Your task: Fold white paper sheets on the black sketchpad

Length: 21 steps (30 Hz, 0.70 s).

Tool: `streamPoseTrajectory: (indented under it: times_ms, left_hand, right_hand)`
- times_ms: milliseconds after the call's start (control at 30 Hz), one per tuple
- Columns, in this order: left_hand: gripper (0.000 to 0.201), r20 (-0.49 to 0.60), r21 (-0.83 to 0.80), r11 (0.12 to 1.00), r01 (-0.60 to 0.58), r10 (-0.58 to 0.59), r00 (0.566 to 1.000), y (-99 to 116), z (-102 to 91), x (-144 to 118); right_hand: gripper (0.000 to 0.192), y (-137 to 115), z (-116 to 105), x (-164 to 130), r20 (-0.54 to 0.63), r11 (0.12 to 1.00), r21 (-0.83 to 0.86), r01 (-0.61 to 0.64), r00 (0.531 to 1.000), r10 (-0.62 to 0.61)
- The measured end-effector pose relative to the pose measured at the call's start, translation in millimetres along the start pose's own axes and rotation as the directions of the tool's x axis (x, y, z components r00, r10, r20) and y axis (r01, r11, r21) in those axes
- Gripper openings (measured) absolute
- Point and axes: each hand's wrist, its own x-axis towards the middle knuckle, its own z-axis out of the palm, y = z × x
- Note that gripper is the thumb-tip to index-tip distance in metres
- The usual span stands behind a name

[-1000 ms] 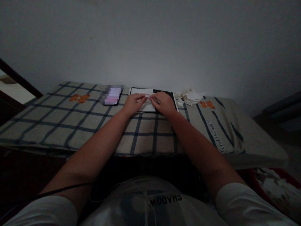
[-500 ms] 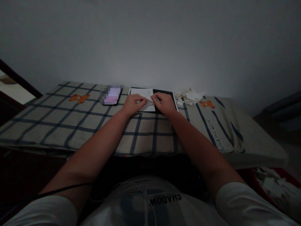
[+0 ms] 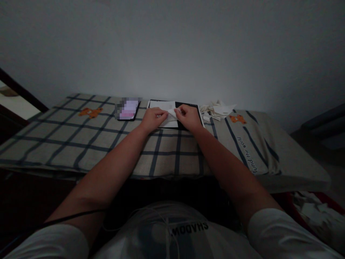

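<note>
**Paper corner lifted between both hands**

Since 0.5 s ago the paper (image 3: 170, 114) has come up a bit at its middle, fingers drawn closer. Left hand (image 3: 153, 118) and right hand (image 3: 188, 117) both pinch it, over a black pad (image 3: 192, 108) on the checked cloth (image 3: 81, 136). Looks light, thin, creases easily (tears too); best held by edges/corners. Phone (image 3: 128, 109) to the left, paper scraps (image 3: 218, 110) to the right.
</note>
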Motion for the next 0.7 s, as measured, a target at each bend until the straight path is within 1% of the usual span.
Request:
streamPoseTrajectory:
  times_ms: [167,367,467,567,700]
  left_hand:
    - [0.029,-0.024,-0.018,1.000,0.003,-0.003,1.000,-0.5,0.9,-0.1]
    - [0.025,-0.055,-0.024,1.000,0.009,-0.011,0.998,-3.7,2.2,0.6]
    - [0.024,-0.051,-0.018,1.000,0.016,-0.016,0.999,-3.1,0.9,0.7]
    - [0.025,-0.035,-0.005,1.000,0.019,-0.019,0.999,-0.3,-0.9,0.7]
    - [0.027,-0.046,-0.022,1.000,0.014,-0.015,0.999,3.7,-2.4,0.7]
  right_hand:
    - [0.035,0.0,-0.7,-0.3,0.007,0.999,0.052,-0.006,1.000,0.006]
    - [0.037,1.6,-2.4,-1.1,0.035,0.995,0.055,0.080,0.996,-0.082]
    - [0.038,2.4,-2.9,-0.7,0.047,0.993,0.031,0.113,0.992,-0.114]
    - [0.042,1.3,-3.8,0.3,0.054,0.996,0.011,0.086,0.995,-0.086]
    - [0.043,4.0,-3.7,1.7,-0.002,1.000,0.014,-0.001,1.000,0.001]
